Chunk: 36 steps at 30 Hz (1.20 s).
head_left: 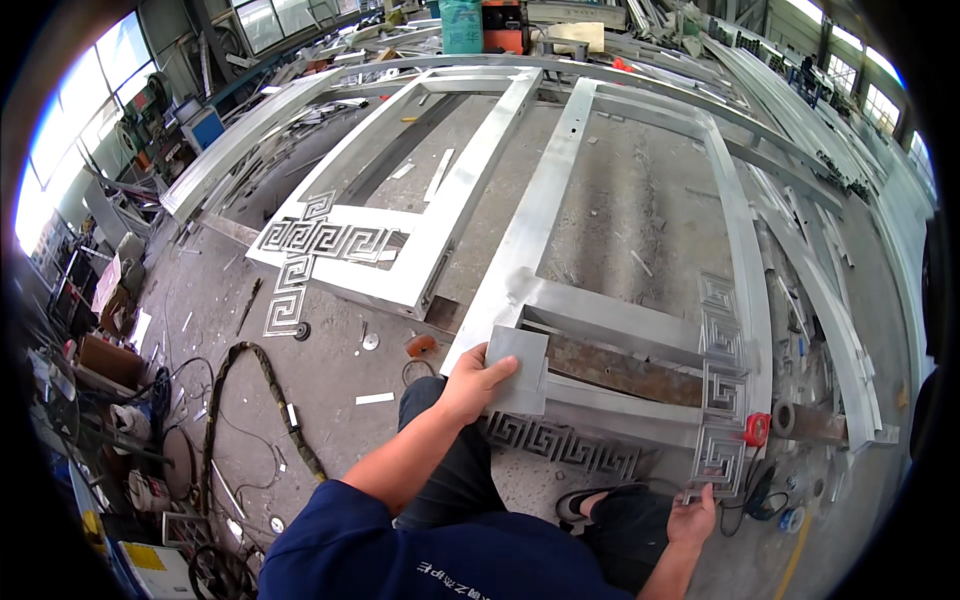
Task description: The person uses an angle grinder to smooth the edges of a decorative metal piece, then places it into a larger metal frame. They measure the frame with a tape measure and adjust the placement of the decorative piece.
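Note:
My left hand (477,386) grips a flat, square silver metal plate (522,376), thumb on its upper face, over the near left corner of a large metal frame (540,225). Down at the right, my right hand (692,516) pinches the near end of a metal fretwork strip (722,392) with a square spiral pattern. That strip runs along the frame's right side bar. Another fretwork strip (560,445) lies low beside the frame's near bar, partly hidden. On a second metal frame (480,165) at the left, several fretwork pieces (325,238) lie in a cross shape.
A red tape measure (757,430) sits beside the right strip, near a rusty pipe (808,424). A power tool (765,494) lies on the floor there. To the left are a dark thick cable (236,365) and an orange object (421,345). Long metal bars (770,105) fill the far right.

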### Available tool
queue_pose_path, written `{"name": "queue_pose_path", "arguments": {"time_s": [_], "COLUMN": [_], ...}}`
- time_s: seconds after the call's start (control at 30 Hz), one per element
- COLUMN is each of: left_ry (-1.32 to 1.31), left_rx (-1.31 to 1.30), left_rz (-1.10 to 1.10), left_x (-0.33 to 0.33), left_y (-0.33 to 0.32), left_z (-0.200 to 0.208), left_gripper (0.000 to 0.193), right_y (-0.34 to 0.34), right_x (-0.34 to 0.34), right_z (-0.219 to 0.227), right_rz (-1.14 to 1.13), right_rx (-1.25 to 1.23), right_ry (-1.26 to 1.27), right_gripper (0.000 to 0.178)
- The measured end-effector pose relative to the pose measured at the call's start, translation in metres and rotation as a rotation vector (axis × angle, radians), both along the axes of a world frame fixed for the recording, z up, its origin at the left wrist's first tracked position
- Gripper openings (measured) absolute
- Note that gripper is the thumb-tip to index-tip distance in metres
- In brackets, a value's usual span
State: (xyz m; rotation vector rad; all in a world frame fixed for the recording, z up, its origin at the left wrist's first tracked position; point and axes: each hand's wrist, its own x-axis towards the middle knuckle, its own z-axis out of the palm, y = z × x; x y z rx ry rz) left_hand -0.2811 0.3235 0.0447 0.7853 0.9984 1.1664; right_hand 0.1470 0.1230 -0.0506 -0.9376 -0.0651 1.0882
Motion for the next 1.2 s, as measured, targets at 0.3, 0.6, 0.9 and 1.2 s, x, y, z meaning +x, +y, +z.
{"name": "queue_pose_path", "arguments": {"time_s": [0.3, 0.6, 0.9, 1.2], "left_ry": [0.047, 0.107, 0.093, 0.069], "left_rx": [0.031, 0.108, 0.078, 0.089], "left_rz": [0.038, 0.02, 0.085, 0.083], "left_x": [-0.01, -0.015, -0.018, -0.009], "left_y": [-0.009, -0.01, -0.025, -0.026], "left_z": [0.009, 0.005, 0.014, 0.013], "left_gripper": [0.041, 0.037, 0.03, 0.029], "right_y": [-0.015, -0.003, 0.105, 0.233], "right_x": [0.002, 0.03, 0.095, 0.175], "right_z": [0.009, 0.027, 0.091, 0.043], "right_rz": [0.014, -0.011, -0.02, -0.026], "right_rx": [0.13, 0.2, 0.198, -0.059], "right_ry": [0.018, 0.006, -0.036, -0.073], "right_gripper": [0.047, 0.051, 0.048, 0.032]}}
